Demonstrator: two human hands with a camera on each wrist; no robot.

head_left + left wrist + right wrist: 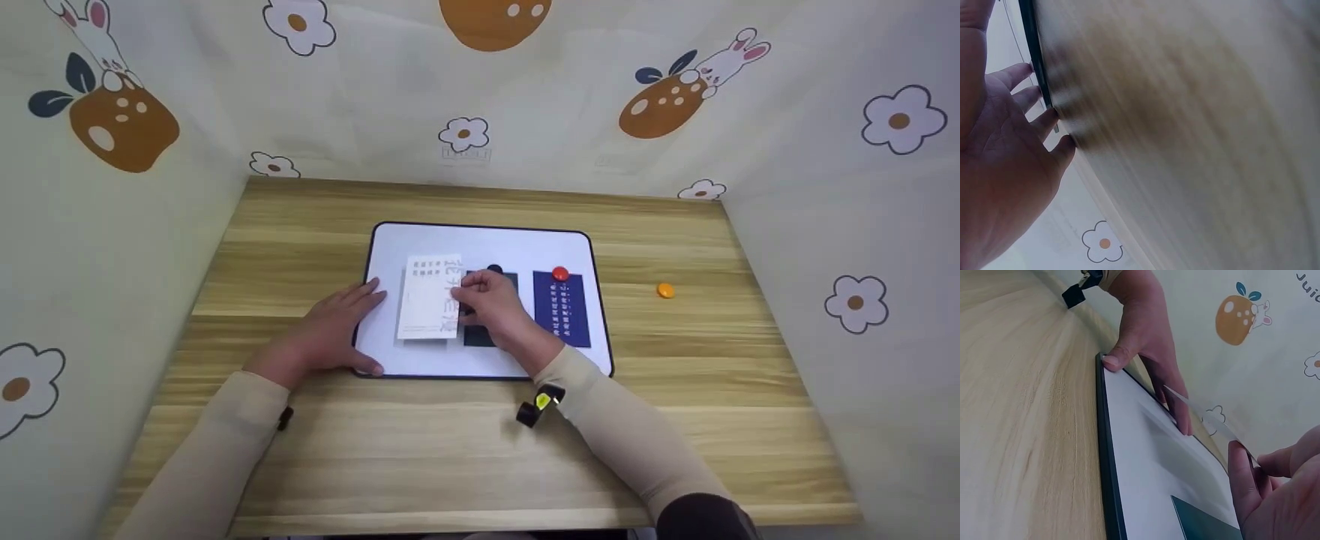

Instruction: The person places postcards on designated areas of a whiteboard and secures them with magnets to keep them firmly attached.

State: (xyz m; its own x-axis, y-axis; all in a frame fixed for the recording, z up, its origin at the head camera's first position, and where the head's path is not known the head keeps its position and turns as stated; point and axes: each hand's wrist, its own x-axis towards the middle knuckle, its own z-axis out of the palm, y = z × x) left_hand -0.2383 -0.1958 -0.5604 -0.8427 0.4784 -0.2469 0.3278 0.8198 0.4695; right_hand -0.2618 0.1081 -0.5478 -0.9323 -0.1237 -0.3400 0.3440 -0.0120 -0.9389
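Note:
A white board point(480, 244) with a dark rim lies on the wooden table. My right hand point(495, 306) pinches a white printed card point(429, 300) by its right edge between thumb and fingers; the right wrist view shows the card tilted, with its shadow on the board beneath. Spread along the board's left rim, my left hand point(324, 330) rests its thumb at the near corner and its fingertips further up. A dark card point(480, 337), partly hidden by my right hand, lies on the board under a black round magnet point(495, 268). To its right is a navy card point(561, 319) with a red magnet point(560, 274) at its top.
On the table point(720, 375), right of the board, lies an orange round magnet point(665, 290). Patterned cloth walls point(360, 112) with flowers and rabbits enclose the table at the back and on both sides.

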